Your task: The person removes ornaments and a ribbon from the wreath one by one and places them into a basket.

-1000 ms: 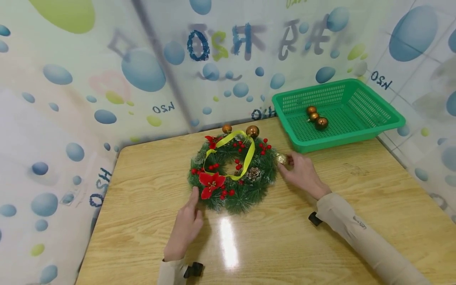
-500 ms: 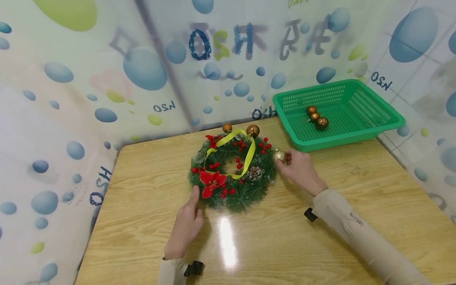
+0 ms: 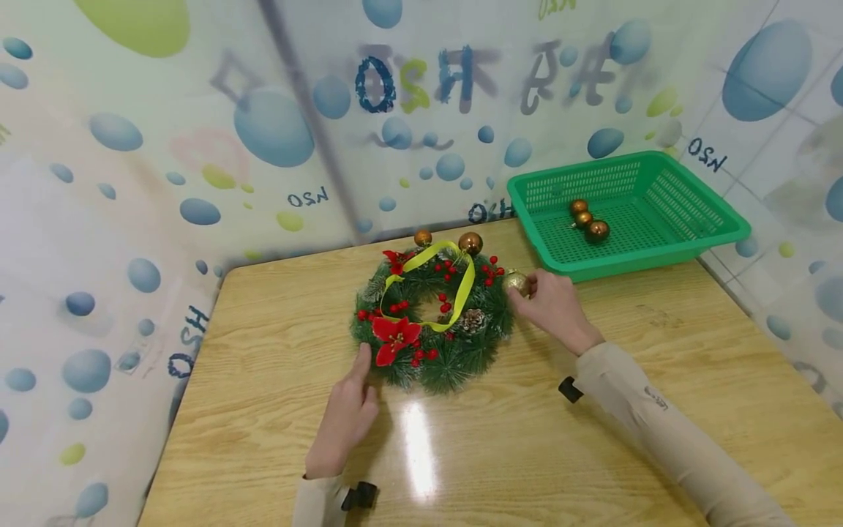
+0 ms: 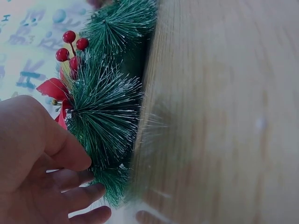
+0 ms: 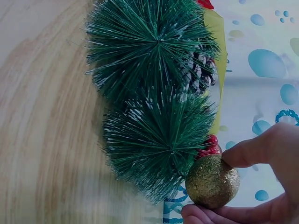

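Note:
A green Christmas wreath lies on the table, decorated with red berries, a red poinsettia, a pinecone and a looped yellow ribbon. My right hand pinches a gold glitter bauble between thumb and fingers at the wreath's right edge, right beside a cluster of red berries. My left hand is at the lower left of the wreath, its index finger extended to the needles. Relaxed fingers show against the wreath's edge in the left wrist view.
A copper bauble and a smaller orange one sit at the wreath's far edge. At the back right stands a green plastic basket with several brown and gold baubles inside. A patterned wall covering encloses the wooden table.
My right hand has shifted slightly left and away from me with the gold bauble, closer against the berries. The left hand stays at the wreath's edge.

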`<act>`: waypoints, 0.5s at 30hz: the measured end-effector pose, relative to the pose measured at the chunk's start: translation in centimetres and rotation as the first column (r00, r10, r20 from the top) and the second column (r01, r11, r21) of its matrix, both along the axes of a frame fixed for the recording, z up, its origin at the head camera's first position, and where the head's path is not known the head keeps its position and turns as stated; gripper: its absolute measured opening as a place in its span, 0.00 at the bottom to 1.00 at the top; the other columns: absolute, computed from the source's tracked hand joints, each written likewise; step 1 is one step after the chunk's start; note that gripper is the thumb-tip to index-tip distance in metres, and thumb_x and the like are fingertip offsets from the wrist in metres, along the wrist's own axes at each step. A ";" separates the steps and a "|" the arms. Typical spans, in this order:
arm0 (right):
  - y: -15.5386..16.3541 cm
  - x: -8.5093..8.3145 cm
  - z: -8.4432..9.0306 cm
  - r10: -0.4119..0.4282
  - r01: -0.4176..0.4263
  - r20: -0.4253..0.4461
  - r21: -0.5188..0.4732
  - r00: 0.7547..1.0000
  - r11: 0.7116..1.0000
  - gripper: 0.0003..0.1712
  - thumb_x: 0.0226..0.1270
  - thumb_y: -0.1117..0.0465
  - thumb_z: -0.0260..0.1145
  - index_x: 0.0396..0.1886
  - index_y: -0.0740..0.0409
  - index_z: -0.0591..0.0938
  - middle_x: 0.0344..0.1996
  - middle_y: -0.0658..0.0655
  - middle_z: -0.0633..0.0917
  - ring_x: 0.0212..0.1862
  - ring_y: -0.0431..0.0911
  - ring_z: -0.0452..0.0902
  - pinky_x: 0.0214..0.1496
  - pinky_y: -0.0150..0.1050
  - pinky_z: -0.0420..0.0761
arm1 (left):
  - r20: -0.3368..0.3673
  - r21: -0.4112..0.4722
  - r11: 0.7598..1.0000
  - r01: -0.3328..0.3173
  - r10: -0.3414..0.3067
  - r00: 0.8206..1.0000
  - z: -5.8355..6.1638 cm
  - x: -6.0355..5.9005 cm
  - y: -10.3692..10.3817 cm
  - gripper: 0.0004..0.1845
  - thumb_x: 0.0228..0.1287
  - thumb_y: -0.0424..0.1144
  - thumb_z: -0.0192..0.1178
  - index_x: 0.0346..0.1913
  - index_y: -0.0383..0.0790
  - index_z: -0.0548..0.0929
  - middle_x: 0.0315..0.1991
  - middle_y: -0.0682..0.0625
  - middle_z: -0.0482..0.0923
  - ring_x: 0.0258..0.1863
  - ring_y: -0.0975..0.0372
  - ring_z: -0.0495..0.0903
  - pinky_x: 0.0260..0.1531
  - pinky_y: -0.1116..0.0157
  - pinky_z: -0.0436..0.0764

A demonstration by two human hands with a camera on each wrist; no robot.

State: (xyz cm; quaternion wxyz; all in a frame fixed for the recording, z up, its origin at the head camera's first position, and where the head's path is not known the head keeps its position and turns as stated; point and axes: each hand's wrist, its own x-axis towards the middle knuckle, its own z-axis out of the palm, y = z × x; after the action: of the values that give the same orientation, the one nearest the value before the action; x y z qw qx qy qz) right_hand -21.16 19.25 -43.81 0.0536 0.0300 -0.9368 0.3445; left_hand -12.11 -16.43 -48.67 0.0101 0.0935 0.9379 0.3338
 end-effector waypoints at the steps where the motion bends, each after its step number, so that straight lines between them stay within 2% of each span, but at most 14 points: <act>1: 0.0 0.0 0.0 0.001 -0.001 0.000 -0.005 1.000 1.000 0.19 0.69 0.49 0.64 0.29 0.62 0.80 0.20 0.57 0.80 0.19 0.46 0.69 0.21 0.36 0.70 | 0.005 0.002 1.000 -0.001 0.001 1.000 0.0 0.0 0.0 0.39 0.66 0.24 0.49 0.79 0.31 0.51 0.80 0.39 0.50 0.77 0.48 0.56 0.74 0.51 0.63; 5: 0.0 -0.2 0.2 0.003 -0.003 -0.005 -0.017 1.000 1.000 0.20 0.69 0.50 0.65 0.35 0.66 0.81 0.24 0.60 0.83 0.20 0.46 0.73 0.20 0.35 0.73 | 0.025 0.004 1.000 -0.007 0.007 1.000 0.0 0.0 0.0 0.39 0.66 0.25 0.49 0.80 0.32 0.50 0.80 0.40 0.50 0.77 0.49 0.56 0.74 0.52 0.64; 15: -0.2 -0.8 0.7 -0.020 0.021 -0.006 0.048 1.000 0.999 0.20 0.69 0.48 0.62 0.25 0.59 0.76 0.17 0.55 0.76 0.18 0.46 0.67 0.20 0.37 0.66 | 0.020 0.017 1.000 -0.001 0.001 1.000 -0.1 0.0 0.0 0.39 0.66 0.24 0.49 0.80 0.32 0.50 0.80 0.39 0.49 0.75 0.48 0.63 0.70 0.51 0.72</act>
State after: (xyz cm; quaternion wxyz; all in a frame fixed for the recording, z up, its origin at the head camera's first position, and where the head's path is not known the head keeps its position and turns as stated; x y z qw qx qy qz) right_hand -21.92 19.05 -43.11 0.0591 0.0227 -0.9449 0.3211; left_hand -12.12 -16.45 -48.73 0.0186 0.0897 0.9349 0.3429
